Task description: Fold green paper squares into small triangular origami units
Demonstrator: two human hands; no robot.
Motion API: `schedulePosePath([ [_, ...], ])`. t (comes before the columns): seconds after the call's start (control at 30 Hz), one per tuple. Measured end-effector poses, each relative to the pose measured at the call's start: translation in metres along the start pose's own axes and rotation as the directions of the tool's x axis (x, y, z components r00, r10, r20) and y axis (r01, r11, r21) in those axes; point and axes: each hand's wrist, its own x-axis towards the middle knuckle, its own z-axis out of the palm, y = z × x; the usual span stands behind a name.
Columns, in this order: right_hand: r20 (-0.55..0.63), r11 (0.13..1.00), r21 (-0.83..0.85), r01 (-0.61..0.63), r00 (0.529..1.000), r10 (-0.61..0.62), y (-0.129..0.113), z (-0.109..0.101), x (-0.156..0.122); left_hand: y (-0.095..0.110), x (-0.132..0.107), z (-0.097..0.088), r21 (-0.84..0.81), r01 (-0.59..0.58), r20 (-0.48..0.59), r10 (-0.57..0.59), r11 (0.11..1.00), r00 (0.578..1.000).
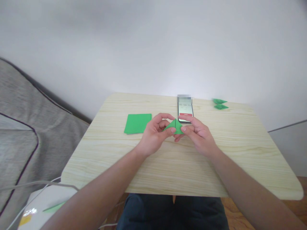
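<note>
Between my two hands is a piece of green folded paper (177, 127), shaped like a triangle with its point away from me and a seam down the middle. My left hand (156, 131) pinches its left side, thumb on top near the seam. On the right side, my right hand (199, 133) grips it between thumb and fingers, with the index finger stretched out past the tip. The paper is held above the table, and the fingers hide its underside and corners. A stack of square green paper (137, 124) lies just left of my left hand.
A phone (185, 110) showing a running time lies behind my hands on the wooden table (240, 143). Two folded green paper pieces (220, 104) rest at the back right. A white wall stands behind the table. A grey sofa (50, 137) and cables (40, 182) are at the left.
</note>
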Motion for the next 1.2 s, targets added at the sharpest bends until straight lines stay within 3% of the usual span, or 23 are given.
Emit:
schedulePosePath([
  [0.2, 0.016, 0.998, 0.063, -0.022, 1.000, 0.021, 0.0016, -0.0020, 0.0006, 0.0002, 0.0011, -0.0015, 0.019, 0.038, -0.030, -0.037, 0.999, 0.999],
  [0.47, -0.049, 0.997, 0.074, -0.037, 0.998, 0.040, 0.0030, -0.0040, 0.0023, 0.0018, 0.0010, -0.0011, 0.071, 0.040, -0.043, -0.037, 0.997, 0.998],
  [0.83, -0.051, 0.994, 0.103, -0.047, 0.997, 0.053, 0.0053, 0.0022, 0.0009, -0.0031, -0.0016, 0.0049, 0.048, 0.040, 0.064, -0.043, 0.998, 0.997],
  [1.2, -0.026, 0.991, 0.101, -0.084, 0.996, 0.087, 0.0065, -0.0042, 0.0035, -0.0033, -0.0003, 0.0017, 0.101, 0.038, -0.002, -0.038, 0.994, 0.999],
])
